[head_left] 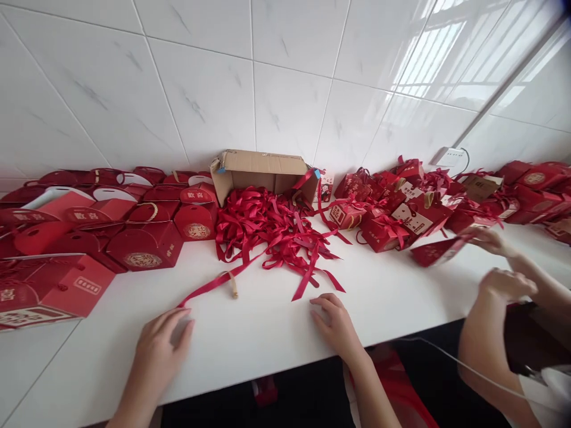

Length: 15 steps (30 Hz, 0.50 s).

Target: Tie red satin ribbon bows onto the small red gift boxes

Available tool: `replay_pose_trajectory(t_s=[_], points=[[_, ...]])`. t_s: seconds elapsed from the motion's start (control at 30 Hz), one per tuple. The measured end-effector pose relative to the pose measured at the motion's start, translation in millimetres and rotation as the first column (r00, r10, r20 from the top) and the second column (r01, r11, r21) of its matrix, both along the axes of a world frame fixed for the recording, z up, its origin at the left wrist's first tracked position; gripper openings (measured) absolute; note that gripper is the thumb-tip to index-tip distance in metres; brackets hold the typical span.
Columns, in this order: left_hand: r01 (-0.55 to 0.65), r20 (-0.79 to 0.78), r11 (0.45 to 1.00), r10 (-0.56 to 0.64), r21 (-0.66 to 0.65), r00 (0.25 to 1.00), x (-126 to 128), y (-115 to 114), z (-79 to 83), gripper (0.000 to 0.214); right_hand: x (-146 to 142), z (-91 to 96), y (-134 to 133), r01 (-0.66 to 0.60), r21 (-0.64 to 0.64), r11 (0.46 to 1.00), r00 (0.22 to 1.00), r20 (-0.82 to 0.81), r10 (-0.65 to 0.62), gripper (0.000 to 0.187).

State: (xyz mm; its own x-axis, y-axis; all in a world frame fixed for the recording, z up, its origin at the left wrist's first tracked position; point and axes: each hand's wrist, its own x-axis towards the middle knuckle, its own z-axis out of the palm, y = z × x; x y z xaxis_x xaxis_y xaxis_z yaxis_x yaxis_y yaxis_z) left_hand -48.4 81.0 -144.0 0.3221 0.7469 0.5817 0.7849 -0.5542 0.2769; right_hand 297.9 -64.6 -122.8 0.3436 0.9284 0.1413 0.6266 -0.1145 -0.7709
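Red ribbon strand [209, 286]: its end lies at your flat, empty left hand [161, 348]. Your right hand [335, 324], open too, rests below the ribbon heap [272, 229]. Risk: dragging the strand could snag the heap. A co-worker's hands [499, 261] work far right.

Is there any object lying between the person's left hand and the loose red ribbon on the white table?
Nothing visible does. The left hand lies flat with its fingertips at the end of the long loose red satin ribbon; only bare white table surrounds them.
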Motion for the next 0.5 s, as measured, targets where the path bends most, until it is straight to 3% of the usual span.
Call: replay_pose_trajectory(t_s=[0.1,0.17,0.27,0.33,0.4,0.5], points=[[-0.041,-0.018,0.999,0.041,0.019,0.999,-29,-4,2.5,0.028,-5,-8.3,4,0.014,0.004,1.000,0.999,0.041,-0.014,0.024],[-0.069,-0.023,0.996,0.071,0.052,0.997,-28,-13,8.9,0.027,-9,-13.3,7,0.031,-0.004,1.000,0.997,0.067,-0.031,0.023],[-0.160,-0.013,0.984,0.162,0.080,0.987,1,-23,23.1,0.026,-13,-18.2,9,0.065,-0.010,0.998,0.993,0.101,-0.064,0.022],[-0.172,-0.003,0.985,0.172,-0.016,0.985,29,-22,32.2,0.025,-15,-19.4,8,0.070,0.009,0.998,0.992,0.107,-0.070,0.023],[-0.271,-0.017,0.947,0.272,-0.174,0.962,53,-15,38.1,0.029,-15,-19.5,8,0.053,0.037,0.998,0.993,0.103,-0.057,0.022],[-0.223,-0.028,0.935,0.224,-0.277,0.974,71,-4,41.3,0.026,-14,-18.0,6,0.040,0.084,0.996,0.996,0.080,-0.047,0.021]])
